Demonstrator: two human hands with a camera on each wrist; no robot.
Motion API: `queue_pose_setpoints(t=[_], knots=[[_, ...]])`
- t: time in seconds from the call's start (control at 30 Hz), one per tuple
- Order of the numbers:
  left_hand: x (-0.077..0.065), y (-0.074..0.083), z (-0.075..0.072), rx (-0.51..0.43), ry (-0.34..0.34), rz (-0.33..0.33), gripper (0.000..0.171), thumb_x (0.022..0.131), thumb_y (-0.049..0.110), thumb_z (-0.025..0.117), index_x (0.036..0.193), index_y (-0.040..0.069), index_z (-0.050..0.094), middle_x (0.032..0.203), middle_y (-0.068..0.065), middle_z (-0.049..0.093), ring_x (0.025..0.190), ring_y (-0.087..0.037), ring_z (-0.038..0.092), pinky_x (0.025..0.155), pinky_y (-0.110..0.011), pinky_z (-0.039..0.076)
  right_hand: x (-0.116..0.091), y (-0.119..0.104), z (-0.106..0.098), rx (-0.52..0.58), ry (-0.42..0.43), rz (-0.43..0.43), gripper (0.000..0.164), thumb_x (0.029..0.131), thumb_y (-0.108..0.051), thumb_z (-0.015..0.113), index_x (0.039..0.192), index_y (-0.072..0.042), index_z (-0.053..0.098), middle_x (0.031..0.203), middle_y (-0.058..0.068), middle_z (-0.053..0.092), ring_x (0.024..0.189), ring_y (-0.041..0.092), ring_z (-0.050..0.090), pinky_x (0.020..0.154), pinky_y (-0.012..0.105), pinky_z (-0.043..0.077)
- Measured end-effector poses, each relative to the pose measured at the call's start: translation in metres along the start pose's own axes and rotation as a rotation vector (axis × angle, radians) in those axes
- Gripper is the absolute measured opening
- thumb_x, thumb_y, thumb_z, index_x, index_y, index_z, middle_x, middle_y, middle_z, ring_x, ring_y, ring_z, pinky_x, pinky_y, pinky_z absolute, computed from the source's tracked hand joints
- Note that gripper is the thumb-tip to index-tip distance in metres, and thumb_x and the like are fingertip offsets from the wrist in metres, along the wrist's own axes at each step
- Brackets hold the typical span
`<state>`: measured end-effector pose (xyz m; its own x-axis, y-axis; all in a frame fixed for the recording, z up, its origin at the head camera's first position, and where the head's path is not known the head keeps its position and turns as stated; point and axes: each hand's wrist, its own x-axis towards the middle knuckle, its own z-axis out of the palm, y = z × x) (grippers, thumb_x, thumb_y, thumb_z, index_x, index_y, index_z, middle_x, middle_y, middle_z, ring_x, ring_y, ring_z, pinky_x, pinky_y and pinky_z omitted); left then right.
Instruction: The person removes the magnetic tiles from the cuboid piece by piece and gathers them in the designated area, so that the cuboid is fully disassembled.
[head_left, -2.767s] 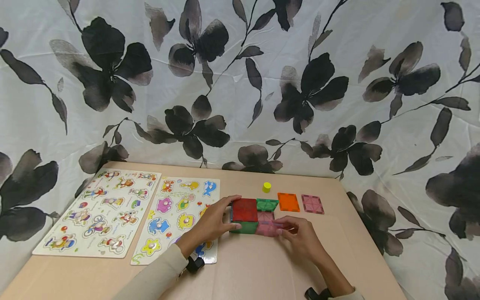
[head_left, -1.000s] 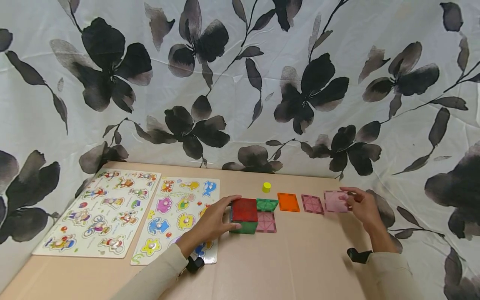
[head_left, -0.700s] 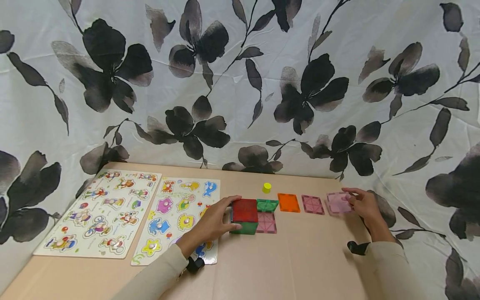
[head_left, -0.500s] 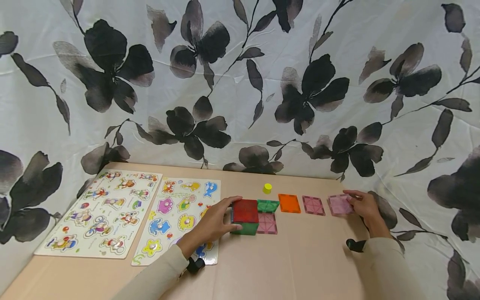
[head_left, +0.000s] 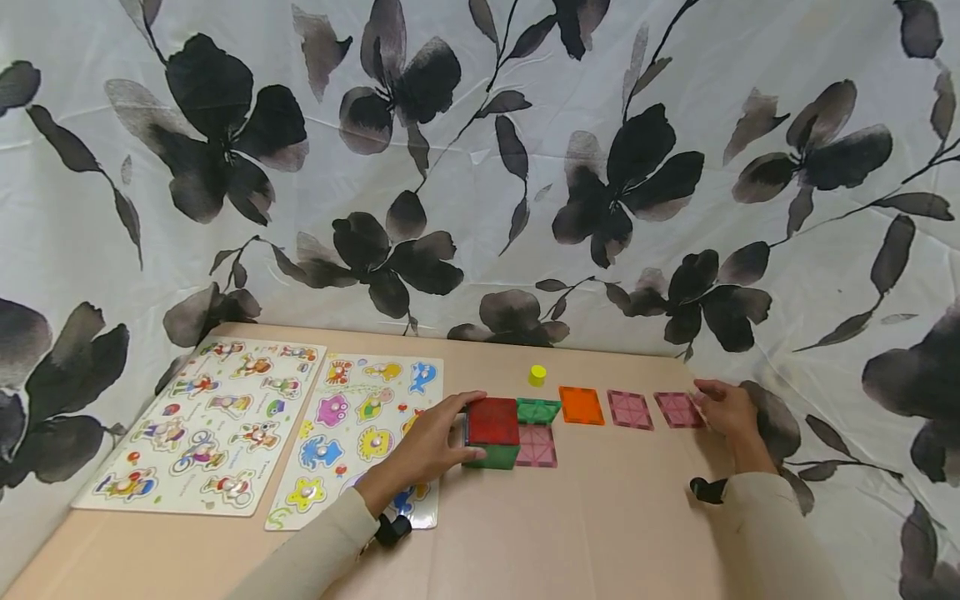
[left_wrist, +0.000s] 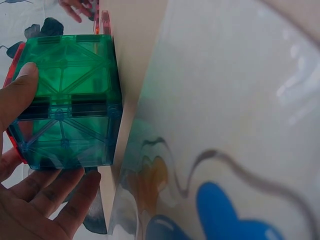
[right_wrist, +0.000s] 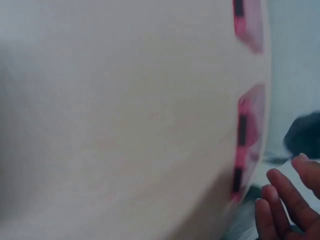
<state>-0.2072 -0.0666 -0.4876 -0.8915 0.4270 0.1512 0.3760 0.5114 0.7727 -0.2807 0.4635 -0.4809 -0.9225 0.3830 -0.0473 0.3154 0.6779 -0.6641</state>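
Observation:
My left hand (head_left: 429,442) holds a cube of magnetic tiles (head_left: 492,421), red on top and green in front, at mid-table. In the left wrist view the thumb lies on a green side (left_wrist: 65,62), with the fingers at the cube's blue side (left_wrist: 75,140). A green tile (head_left: 537,411) and a pink tile (head_left: 537,447) adjoin the cube on its right. At the far right my right hand (head_left: 729,411) is beside a flat pink magnetic tile (head_left: 678,410). In the right wrist view its loosely spread fingers (right_wrist: 287,200) stand apart from that tile.
An orange tile (head_left: 581,406) and another pink tile (head_left: 630,410) lie in a row between the cube and the right hand. A yellow cylinder (head_left: 537,376) stands behind them. Two picture puzzle boards (head_left: 255,421) cover the table's left. A floral cloth (head_left: 480,167) hangs behind.
The right hand carried a pink tile from beside the cube to the right end of the row, laid it flat and let it go. The left hand stayed at the cube.

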Motion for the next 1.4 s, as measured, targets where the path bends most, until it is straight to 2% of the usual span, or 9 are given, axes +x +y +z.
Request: queue_pose_setpoints(t=[0.1,0.17,0.3,0.4,0.57,0.63,0.83,1.07,1.4], knots=[[0.0,0.001,-0.001,0.007,0.0,-0.001,0.088,0.087,0.034,0.089,0.161,0.026,0.043,0.159,-0.003,0.054,0.146,-0.032,0.053,0.12,-0.059,0.047,-0.011,-0.012,0.002,-0.043,0.034,-0.114,0.041,0.109,-0.018,0.058,0.146,0.0,0.06,0.14,0.035,0.062,0.127,0.053,0.059,0.103,0.066,0.051],[0.0,0.001,-0.002,0.013,0.001,0.0,0.088,0.087,0.034,0.09,0.161,0.027,0.043,0.159,-0.003,0.054,0.146,-0.032,0.053,0.12,-0.059,0.047,-0.022,-0.024,0.004,-0.044,0.042,-0.197,0.041,0.11,-0.021,0.058,0.146,-0.003,0.061,0.139,0.034,0.064,0.129,0.053,0.06,0.107,0.066,0.052],[0.0,0.001,-0.003,0.016,0.006,0.002,0.088,0.087,0.033,0.09,0.161,0.029,0.042,0.158,-0.001,0.055,0.146,-0.031,0.054,0.12,-0.058,0.047,-0.045,-0.051,0.012,-0.003,0.03,-0.311,0.041,0.109,-0.027,0.061,0.147,-0.009,0.063,0.137,0.027,0.069,0.122,0.046,0.066,0.086,0.037,0.066],[0.0,0.0,-0.003,0.009,0.013,0.008,0.088,0.087,0.032,0.09,0.161,0.028,0.043,0.158,-0.001,0.055,0.146,-0.031,0.054,0.12,-0.058,0.047,-0.062,-0.07,0.023,0.024,0.011,-0.368,0.04,0.108,-0.027,0.064,0.146,-0.014,0.065,0.134,0.021,0.072,0.118,0.039,0.067,0.08,0.015,0.055],[0.0,-0.001,-0.004,-0.004,0.008,0.011,0.088,0.087,0.032,0.089,0.161,0.028,0.042,0.159,-0.001,0.054,0.148,-0.031,0.052,0.12,-0.058,0.046,-0.088,-0.093,0.051,0.047,-0.044,-0.46,0.039,0.104,-0.018,0.071,0.143,-0.018,0.068,0.13,0.013,0.076,0.115,0.032,0.069,0.085,0.005,0.048],[-0.001,-0.001,-0.004,-0.005,0.006,0.008,0.088,0.087,0.033,0.089,0.161,0.028,0.042,0.16,-0.001,0.053,0.148,-0.031,0.052,0.121,-0.058,0.046,-0.097,-0.101,0.063,0.062,-0.091,-0.495,0.042,0.101,-0.017,0.074,0.142,-0.02,0.069,0.13,0.01,0.076,0.115,0.03,0.071,0.09,0.009,0.052],[-0.001,-0.002,-0.003,-0.014,0.005,0.004,0.088,0.087,0.032,0.089,0.162,0.027,0.042,0.161,-0.001,0.052,0.15,-0.031,0.05,0.121,-0.059,0.046,-0.12,-0.126,0.097,0.098,-0.205,-0.604,0.045,0.094,-0.01,0.081,0.138,-0.017,0.072,0.132,0.007,0.076,0.117,0.03,0.072,0.099,0.05,0.062],[0.0,-0.001,-0.001,-0.002,0.007,-0.001,0.088,0.087,0.031,0.09,0.161,0.028,0.042,0.159,0.0,0.054,0.149,-0.03,0.051,0.122,-0.059,0.045,-0.127,-0.142,0.122,0.127,-0.263,-0.609,0.037,0.093,-0.006,0.081,0.128,-0.019,0.077,0.127,0.003,0.077,0.113,0.026,0.072,0.098,0.045,0.063],[0.0,-0.001,0.0,-0.001,0.006,0.005,0.088,0.087,0.033,0.09,0.161,0.026,0.043,0.158,-0.002,0.055,0.146,-0.031,0.053,0.12,-0.06,0.046,-0.121,-0.149,0.134,0.111,-0.214,-0.541,0.028,0.097,-0.007,0.076,0.117,-0.025,0.081,0.119,0.001,0.08,0.11,0.022,0.07,0.1,0.047,0.06]])
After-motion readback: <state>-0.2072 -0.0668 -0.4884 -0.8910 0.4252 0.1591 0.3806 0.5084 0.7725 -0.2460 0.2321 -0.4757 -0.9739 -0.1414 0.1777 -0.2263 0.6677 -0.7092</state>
